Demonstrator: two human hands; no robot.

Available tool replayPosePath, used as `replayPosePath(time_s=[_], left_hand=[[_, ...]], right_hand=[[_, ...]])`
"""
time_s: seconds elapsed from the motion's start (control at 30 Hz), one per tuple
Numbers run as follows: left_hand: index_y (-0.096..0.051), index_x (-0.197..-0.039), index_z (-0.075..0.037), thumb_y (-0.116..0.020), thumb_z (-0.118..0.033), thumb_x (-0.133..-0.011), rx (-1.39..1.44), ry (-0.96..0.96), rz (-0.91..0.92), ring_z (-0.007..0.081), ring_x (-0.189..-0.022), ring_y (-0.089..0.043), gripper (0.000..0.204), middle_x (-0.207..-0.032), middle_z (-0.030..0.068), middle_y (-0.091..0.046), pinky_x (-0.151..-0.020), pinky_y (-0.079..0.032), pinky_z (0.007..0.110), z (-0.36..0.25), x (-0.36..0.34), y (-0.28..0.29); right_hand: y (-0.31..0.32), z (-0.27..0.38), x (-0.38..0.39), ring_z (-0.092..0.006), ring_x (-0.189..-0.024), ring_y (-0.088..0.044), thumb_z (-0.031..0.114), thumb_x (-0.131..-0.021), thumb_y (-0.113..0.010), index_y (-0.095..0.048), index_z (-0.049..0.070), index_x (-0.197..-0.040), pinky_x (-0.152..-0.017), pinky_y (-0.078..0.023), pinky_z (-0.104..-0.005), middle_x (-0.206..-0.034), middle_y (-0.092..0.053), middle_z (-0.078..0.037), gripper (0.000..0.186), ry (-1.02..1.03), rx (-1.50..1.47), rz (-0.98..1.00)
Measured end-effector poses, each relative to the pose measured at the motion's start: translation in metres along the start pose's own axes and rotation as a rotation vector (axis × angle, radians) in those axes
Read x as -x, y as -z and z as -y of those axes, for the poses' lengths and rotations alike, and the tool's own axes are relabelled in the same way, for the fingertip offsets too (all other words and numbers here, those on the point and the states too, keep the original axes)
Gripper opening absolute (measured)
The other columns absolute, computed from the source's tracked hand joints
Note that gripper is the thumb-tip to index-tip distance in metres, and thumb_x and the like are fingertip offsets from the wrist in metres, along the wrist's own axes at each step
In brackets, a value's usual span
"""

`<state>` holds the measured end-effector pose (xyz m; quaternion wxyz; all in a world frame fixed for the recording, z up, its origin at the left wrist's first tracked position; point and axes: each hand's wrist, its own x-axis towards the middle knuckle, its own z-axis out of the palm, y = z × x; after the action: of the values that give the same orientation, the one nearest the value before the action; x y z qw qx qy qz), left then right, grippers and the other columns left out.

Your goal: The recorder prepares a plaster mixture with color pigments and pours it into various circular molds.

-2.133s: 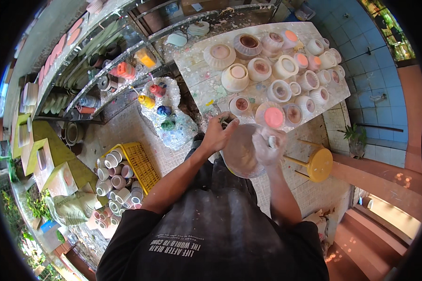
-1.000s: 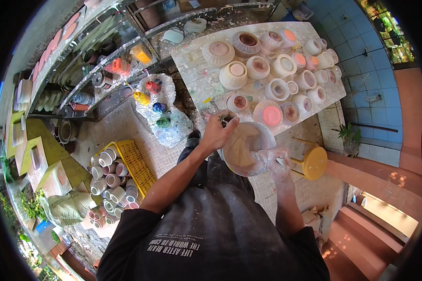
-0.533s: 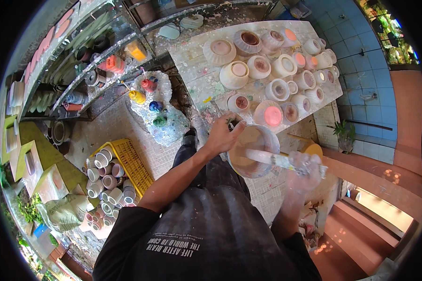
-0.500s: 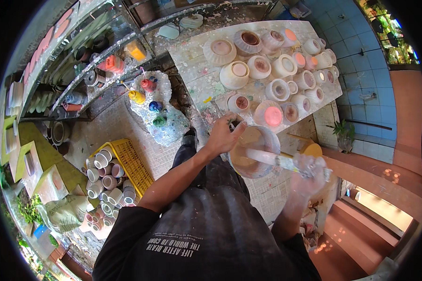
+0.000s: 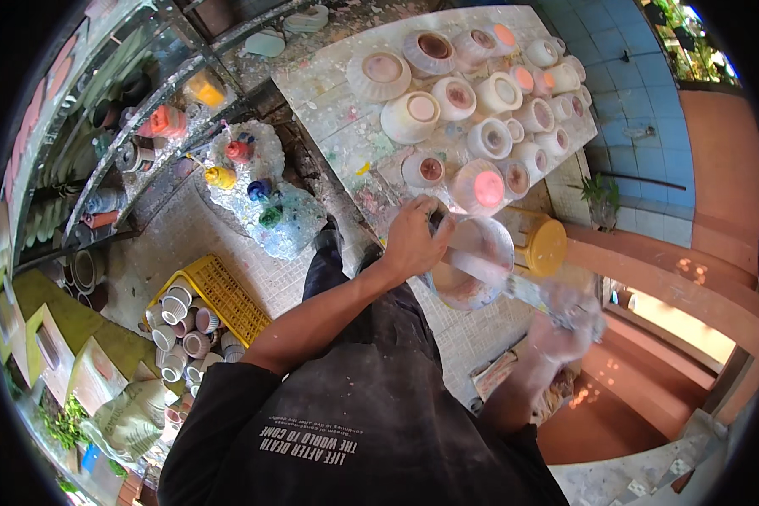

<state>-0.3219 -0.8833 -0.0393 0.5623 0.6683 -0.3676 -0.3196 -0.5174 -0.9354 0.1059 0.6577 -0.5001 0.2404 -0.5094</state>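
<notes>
Beyond the bucket (image 5: 506,240), twelve o'clock: tabletop (image 5: 319,111) crowded with pots (image 5: 411,118)
Bucket: between hands; left hand (image 5: 417,240) grips rim
Stick (image 5: 524,291): right hand (image 5: 570,324) holds it, four o'clock
Stool (image 5: 547,247): just beside bucket, three o'clock

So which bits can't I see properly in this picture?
In the head view:
Right hand: details blurred.
Whitish stick: held part covered by that hand.
Bucket: bottom partly covered by the stick.
Dark patch inside left hand: too small to tell.
Crate: lower pots hidden by upper pots.
Top-right greenery: cut off by picture rim.
</notes>
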Motion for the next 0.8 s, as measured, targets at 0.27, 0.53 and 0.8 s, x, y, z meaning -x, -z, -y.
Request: replayPosePath(time_s=[0.27,0.53,0.8], left_hand=[[-0.063,-0.09,0.004,-0.063,-0.02,-0.088,-0.018,-0.009,0.019,0.0421,-0.089,-0.061,0.024,-0.093,0.0241,-0.062,-0.079,-0.048,0.043,0.001,-0.003,0.003],[-0.064,-0.092,0.002,-0.064,-0.027,-0.092,0.052,0.18,0.064,0.0187,-0.078,-0.061,0.029,-0.083,0.0106,-0.063,-0.071,-0.048,0.034,0.0,0.005,0.011],[-0.061,-0.086,-0.003,-0.049,-0.033,-0.1,0.254,0.431,-0.13,0.0121,-0.073,-0.054,0.035,-0.077,0.0019,-0.06,-0.066,-0.043,0.027,0.1,0.097,0.065]], right_hand=[[0.006,-0.054,0.012,-0.0179,-0.059,-0.048,-0.011,-0.074,-0.052,-0.041,0.003,-0.064,-0.057,-0.041,-0.0344,-0.061,-0.045,-0.007,0.02,0.034,0.369,0.035],[0.022,-0.058,-0.01,-0.0169,-0.061,-0.05,-0.009,-0.076,-0.054,-0.042,0.003,-0.063,-0.06,-0.044,-0.0328,-0.064,-0.049,-0.006,0.021,0.178,0.24,0.082],[0.031,-0.129,0.01,-0.019,-0.064,-0.058,-0.011,-0.078,-0.061,-0.055,-0.001,-0.079,-0.065,-0.054,-0.0353,-0.073,-0.062,-0.01,0.012,0.024,-0.054,0.256]])
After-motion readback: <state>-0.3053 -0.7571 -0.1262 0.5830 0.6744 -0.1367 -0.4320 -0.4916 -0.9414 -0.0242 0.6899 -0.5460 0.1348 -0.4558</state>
